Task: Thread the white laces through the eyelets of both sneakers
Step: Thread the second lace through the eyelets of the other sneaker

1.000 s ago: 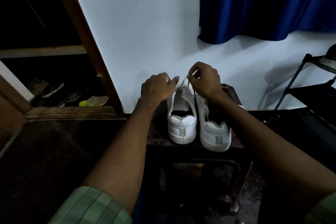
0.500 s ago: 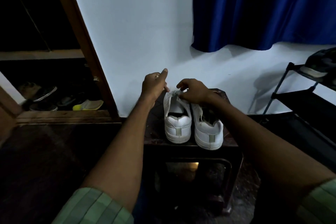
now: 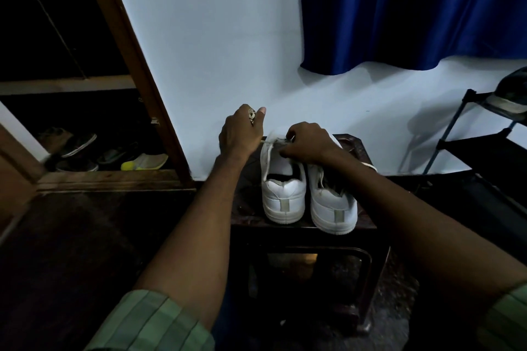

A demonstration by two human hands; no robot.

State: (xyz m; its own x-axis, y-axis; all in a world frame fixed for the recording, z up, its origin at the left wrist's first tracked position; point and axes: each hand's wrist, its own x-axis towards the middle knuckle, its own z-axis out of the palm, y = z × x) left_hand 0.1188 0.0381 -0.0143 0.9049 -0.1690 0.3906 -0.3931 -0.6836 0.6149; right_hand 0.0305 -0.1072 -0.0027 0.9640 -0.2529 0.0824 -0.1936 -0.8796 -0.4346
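Two white sneakers stand side by side on a dark stool (image 3: 248, 216), heels toward me: the left sneaker (image 3: 282, 194) and the right sneaker (image 3: 333, 208). A white lace (image 3: 269, 142) runs across the top of the left sneaker between my hands. My left hand (image 3: 241, 132) is closed on the lace's left end, just left of the shoe. My right hand (image 3: 309, 143) pinches the lace over the left sneaker's eyelets and covers the front of both shoes. A bit of lace (image 3: 369, 166) shows behind my right forearm.
A white wall stands right behind the stool. A wooden door frame (image 3: 137, 71) leans left, with several shoes (image 3: 114, 155) on the floor beyond it. A blue curtain (image 3: 413, 8) hangs upper right. A black metal rack (image 3: 479, 145) stands at the right.
Both hands have come down from above the shoe to its top. My left hand has moved out to the left, drawing the lace sideways. My right hand has lowered onto the eyelets.
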